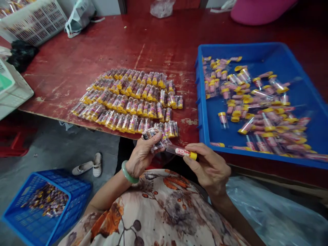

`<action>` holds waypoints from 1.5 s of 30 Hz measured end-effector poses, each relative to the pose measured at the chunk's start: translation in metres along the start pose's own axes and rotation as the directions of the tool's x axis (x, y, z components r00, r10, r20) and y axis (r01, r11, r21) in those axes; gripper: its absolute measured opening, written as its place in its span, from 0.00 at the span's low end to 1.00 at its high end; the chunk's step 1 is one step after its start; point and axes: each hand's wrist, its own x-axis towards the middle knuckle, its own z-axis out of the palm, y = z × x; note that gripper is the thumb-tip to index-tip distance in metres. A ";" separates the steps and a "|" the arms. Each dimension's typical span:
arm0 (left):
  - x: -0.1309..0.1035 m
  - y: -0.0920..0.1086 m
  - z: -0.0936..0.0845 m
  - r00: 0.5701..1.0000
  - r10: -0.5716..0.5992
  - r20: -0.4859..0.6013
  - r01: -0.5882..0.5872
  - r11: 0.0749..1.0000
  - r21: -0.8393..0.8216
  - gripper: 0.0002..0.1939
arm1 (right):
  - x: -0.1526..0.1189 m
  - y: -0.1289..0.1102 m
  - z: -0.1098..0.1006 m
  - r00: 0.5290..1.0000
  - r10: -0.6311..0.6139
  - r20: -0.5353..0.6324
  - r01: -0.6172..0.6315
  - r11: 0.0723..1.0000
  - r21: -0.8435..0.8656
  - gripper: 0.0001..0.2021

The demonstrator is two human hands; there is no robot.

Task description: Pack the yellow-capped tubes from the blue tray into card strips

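Observation:
My left hand (pixel 145 150), with a green bangle at its wrist, is closed around a small stack of printed labels (pixel 155 136). In my right hand (pixel 210 165) a clear tube with a yellow cap (pixel 182 151) is pinched between thumb and fingers, its clear end pointing at the labels. Beyond my left hand, several rows of capped tubes (pixel 133 106) lie close together on the red table (pixel 102 44). To the right stands a blue tray (pixel 215 136) holding many loose tubes with yellow caps (pixel 269 121).
A blue crate (pixel 77 198) of tubes sits on the floor at lower left, near white shoes (pixel 96 164). White baskets (pixel 43 25) and a bag (pixel 80 15) are at the upper left. Clear plastic sheeting (pixel 271 212) lies at lower right.

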 end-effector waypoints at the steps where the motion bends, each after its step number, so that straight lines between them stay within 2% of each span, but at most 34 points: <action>1: -0.002 0.000 0.000 1.000 -0.013 -0.002 0.013 1.000 -0.007 0.17 | -0.001 0.001 0.003 0.998 -0.052 -0.023 0.051 0.998 -0.037 0.11; 4: -0.006 0.000 0.001 1.000 -0.023 0.009 0.023 1.000 -0.011 0.15 | -0.007 0.005 0.011 0.963 -0.257 -0.076 0.238 0.951 -0.199 0.17; 7: -0.008 -0.001 0.001 0.999 0.017 0.036 -0.017 1.000 0.001 0.17 | -0.012 0.007 0.018 0.915 -0.391 -0.101 0.336 0.875 -0.348 0.21; 11: -0.009 -0.004 0.000 0.993 0.102 0.055 -0.104 0.994 0.029 0.19 | -0.016 0.008 0.023 0.886 -0.462 -0.032 0.391 0.784 -0.482 0.22; 15: -0.011 -0.004 0.001 0.990 0.129 0.066 -0.131 0.991 0.027 0.19 | -0.022 0.016 0.028 0.877 -0.479 0.039 0.431 0.748 -0.504 0.22; 19: -0.013 -0.004 0.003 0.987 0.140 0.079 -0.142 0.990 0.018 0.20 | -0.023 0.021 0.036 0.842 -0.539 0.010 0.445 0.685 -0.577 0.23; 21: -0.014 -0.005 0.004 0.986 0.128 0.110 -0.131 0.991 0.021 0.20 | -0.016 0.018 0.038 0.843 -0.538 0.003 0.452 0.705 -0.547 0.23; 23: -0.015 -0.006 0.003 0.985 0.103 0.137 -0.107 0.994 0.025 0.19 | -0.006 0.013 0.036 0.883 -0.469 0.029 0.438 0.800 -0.410 0.22; 26: -0.014 -0.004 0.001 0.985 0.073 0.154 -0.078 0.997 0.026 0.21 | 0.009 0.006 0.026 0.949 -0.294 0.112 0.304 0.949 -0.087 0.18; 29: -0.014 -0.003 0.000 0.977 0.055 0.205 -0.063 0.997 0.034 0.23 | 0.014 0.003 0.018 0.974 -0.199 0.108 0.192 0.979 0.066 0.19; 36: -0.014 -0.009 0.001 0.959 -0.010 0.284 -0.015 0.996 0.088 0.22 | 0.008 -0.004 0.027 0.952 -0.294 -0.088 0.287 0.954 -0.084 0.17; 45: -0.018 -0.011 0.003 0.962 -0.007 0.273 -0.028 0.992 0.124 0.20 | 0.005 -0.008 0.031 0.928 -0.326 -0.178 0.297 0.939 -0.171 0.15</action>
